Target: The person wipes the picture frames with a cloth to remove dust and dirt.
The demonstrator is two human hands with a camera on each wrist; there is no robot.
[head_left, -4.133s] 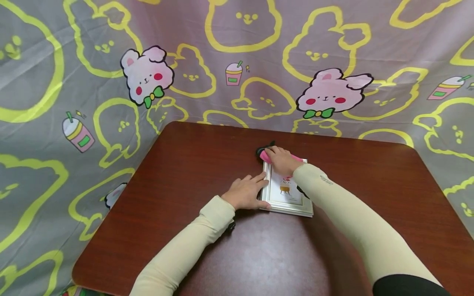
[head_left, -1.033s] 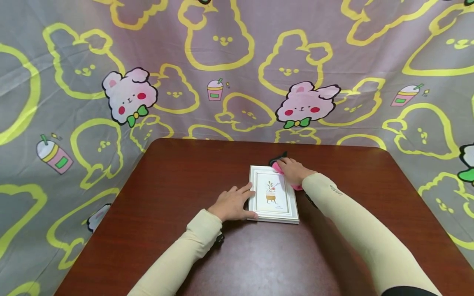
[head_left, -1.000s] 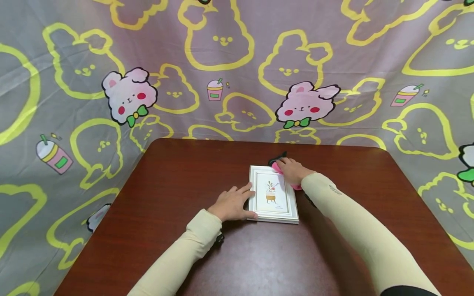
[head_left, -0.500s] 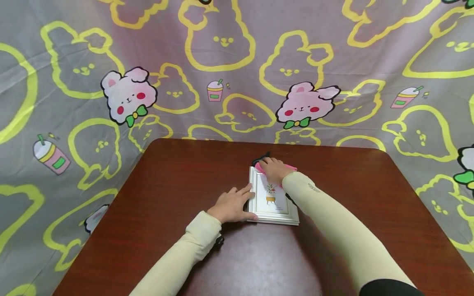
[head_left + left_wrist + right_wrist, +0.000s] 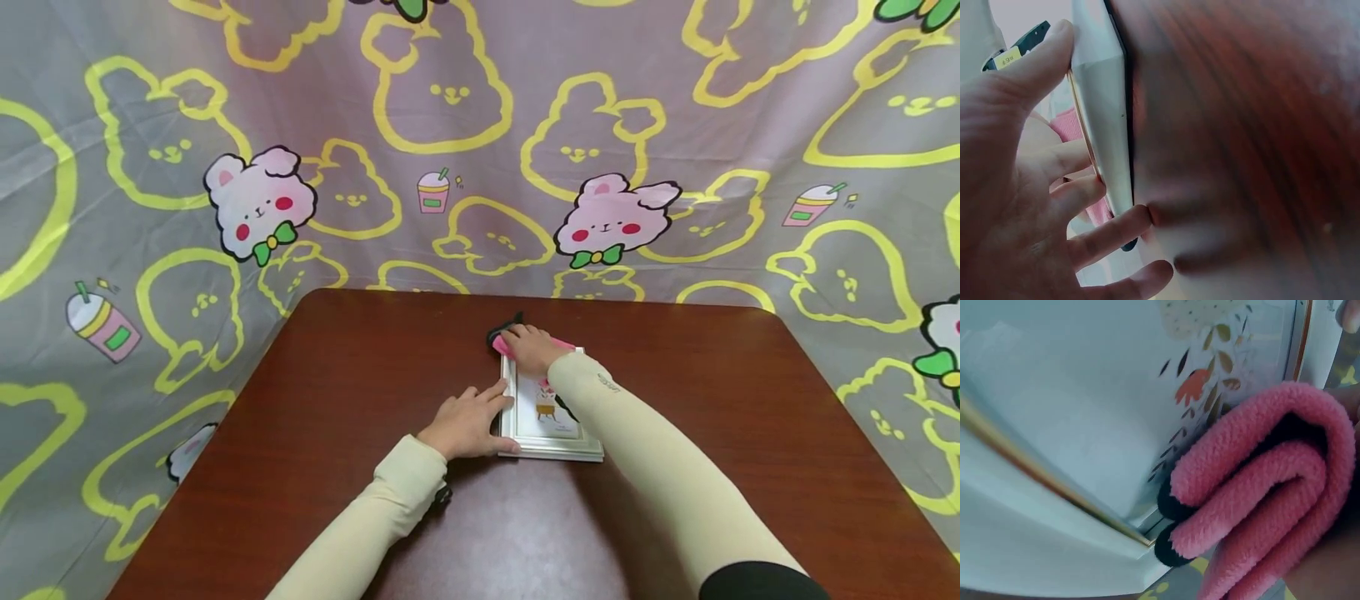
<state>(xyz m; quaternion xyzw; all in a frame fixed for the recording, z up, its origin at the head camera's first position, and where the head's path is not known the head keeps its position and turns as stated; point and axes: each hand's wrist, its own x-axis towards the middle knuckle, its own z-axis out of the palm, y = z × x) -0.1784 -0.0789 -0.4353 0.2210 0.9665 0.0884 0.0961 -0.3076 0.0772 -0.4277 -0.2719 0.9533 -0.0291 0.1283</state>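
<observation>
A white picture frame lies face up on the brown table, with a small plant drawing behind its front. My left hand rests at its left side, fingers spread. In the left wrist view the thumb lies on the frame's edge, and the lower fingertips reach the table beside it. My right hand holds a folded pink cloth with a black border over the far left part of the frame. The right wrist view shows the fluffy folds close over the drawing. My right fingers are mostly hidden there.
The brown table has rounded far corners. A grey curtain with yellow rabbit outlines hangs behind it and along its sides. My right forearm crosses over the table's right half.
My right hand and the cloth have moved left, from the frame's far right corner to its far left corner. My left hand stays at the left edge, and the frame has not visibly shifted.
</observation>
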